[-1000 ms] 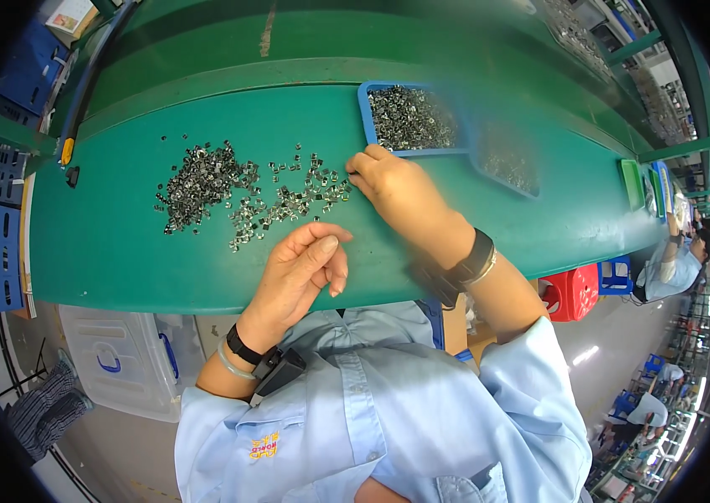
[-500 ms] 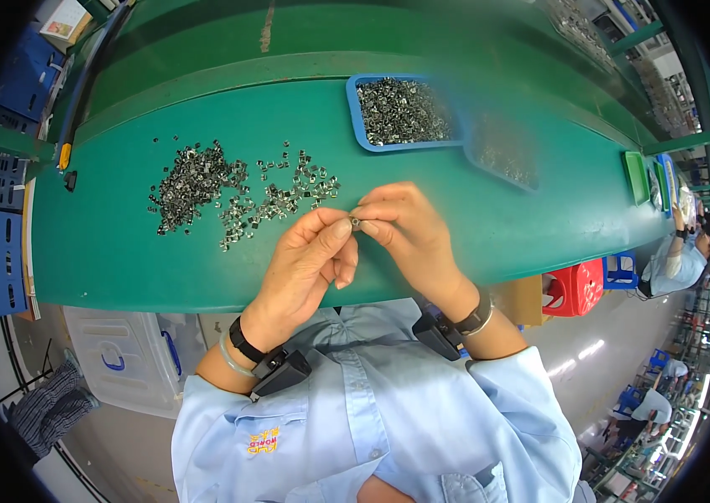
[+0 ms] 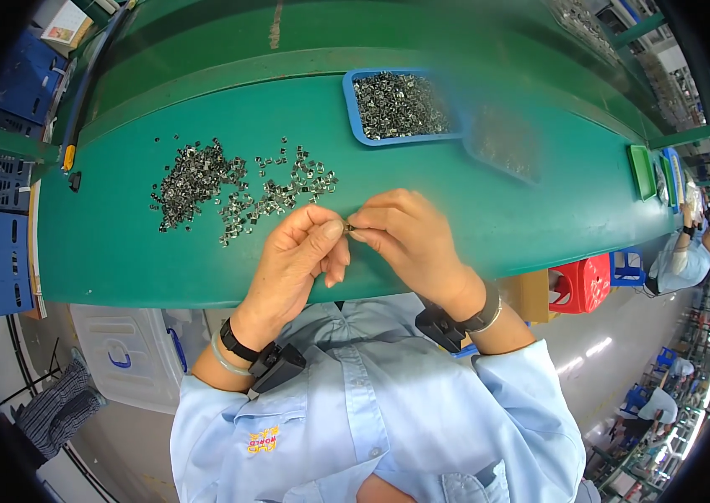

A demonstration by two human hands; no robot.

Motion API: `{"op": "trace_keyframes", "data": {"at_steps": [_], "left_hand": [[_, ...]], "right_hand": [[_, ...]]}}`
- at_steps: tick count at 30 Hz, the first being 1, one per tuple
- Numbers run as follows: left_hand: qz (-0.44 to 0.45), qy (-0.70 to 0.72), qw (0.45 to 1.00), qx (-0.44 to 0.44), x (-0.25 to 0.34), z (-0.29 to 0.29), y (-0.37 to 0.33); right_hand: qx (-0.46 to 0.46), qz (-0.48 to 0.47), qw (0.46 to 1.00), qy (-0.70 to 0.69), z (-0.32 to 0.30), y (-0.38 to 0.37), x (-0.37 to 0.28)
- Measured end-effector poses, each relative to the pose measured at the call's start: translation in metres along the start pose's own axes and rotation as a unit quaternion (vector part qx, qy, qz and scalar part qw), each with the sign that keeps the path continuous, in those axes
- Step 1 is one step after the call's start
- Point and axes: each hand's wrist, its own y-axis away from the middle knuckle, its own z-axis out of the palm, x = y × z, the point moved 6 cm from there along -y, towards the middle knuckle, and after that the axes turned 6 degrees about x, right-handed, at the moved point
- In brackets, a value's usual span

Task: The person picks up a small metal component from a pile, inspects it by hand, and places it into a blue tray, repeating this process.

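Observation:
Over the near middle of the green table, my left hand (image 3: 300,251) and my right hand (image 3: 409,235) meet fingertip to fingertip. Between both thumbs and forefingers is pinched a small dark metal piece (image 3: 349,227), mostly covered by the fingers. Just beyond my left hand lies a loose scatter of small shiny metal pieces (image 3: 292,186). Further left is a denser heap of dark and silver pieces (image 3: 191,180). A blue tray (image 3: 358,134) filled with many similar pieces stands at the back, beyond my right hand.
Right of the blue tray, a second tray (image 3: 502,147) shows blurred. A green tray (image 3: 642,173) sits at the table's right end. Below the front edge are a lidded clear box (image 3: 124,356), a cardboard box (image 3: 531,295) and a red stool (image 3: 583,285). Another person (image 3: 680,261) sits far right.
The small metal piece has turned or shifted a little between my fingertips. My right hand's fingers have curled in closer around it. The heaps look unchanged.

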Motion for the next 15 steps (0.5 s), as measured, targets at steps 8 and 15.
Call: {"op": "trace_keyframes", "data": {"at_steps": [8, 15], "left_hand": [[-0.036, 0.053, 0.998, -0.004, -0.007, 0.000, 0.003], [-0.018, 0.036, 0.999, 0.008, -0.007, -0.003, 0.002]], "right_hand": [[0.040, -0.005, 0.999, -0.021, 0.006, 0.005, 0.004], [0.049, -0.017, 0.998, 0.025, 0.002, 0.003, -0.006]]}}
